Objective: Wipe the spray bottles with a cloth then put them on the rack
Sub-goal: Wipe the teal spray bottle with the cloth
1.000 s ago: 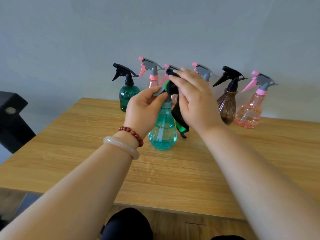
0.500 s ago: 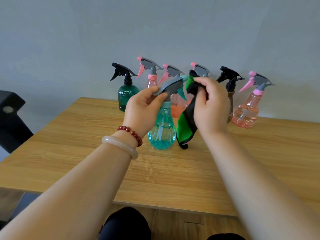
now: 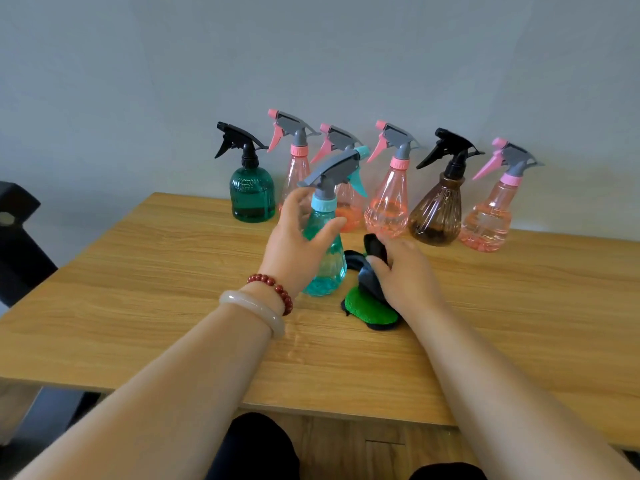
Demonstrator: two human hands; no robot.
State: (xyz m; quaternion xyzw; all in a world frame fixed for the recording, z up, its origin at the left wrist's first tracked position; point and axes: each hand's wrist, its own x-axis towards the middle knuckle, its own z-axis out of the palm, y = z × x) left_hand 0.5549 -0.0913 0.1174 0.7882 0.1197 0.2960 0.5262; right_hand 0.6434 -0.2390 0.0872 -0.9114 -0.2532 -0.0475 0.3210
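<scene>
Between the two hands, on a pale wooden worktop (image 3: pixel 138 289), a clear teal plastic spray bottle with a grey trigger head (image 3: pixel 325 268) stands upright. The left hand (image 3: pixel 294 244) wraps its neck and shoulder, thumb across the front and fingers curled behind. Just right of the bottle, the right hand (image 3: pixel 405 278) clutches a bunched green-and-black cloth (image 3: pixel 370 306), which lies on the worktop close against the bottle's base.

Half a second earlier the cloth was raised at the trigger head while the left hand steadied that head. Now the cloth has come down and the left hand has slid lower, to what looks like a carrying grip. The wiping of this bottle appears finished and the lift to the rack seems next, though no rack is in view.

Beyond the hands, six more spray bottles line the grey wall: a dark green one with a black trigger (image 3: pixel 252 199), four clear pink ones with grey-and-pink triggers (image 3: pixel 388 209) and a brown one with a black trigger (image 3: pixel 438 213). A red bead bracelet (image 3: pixel 273 289) and a pale bangle (image 3: pixel 256 311) circle the left wrist.
</scene>
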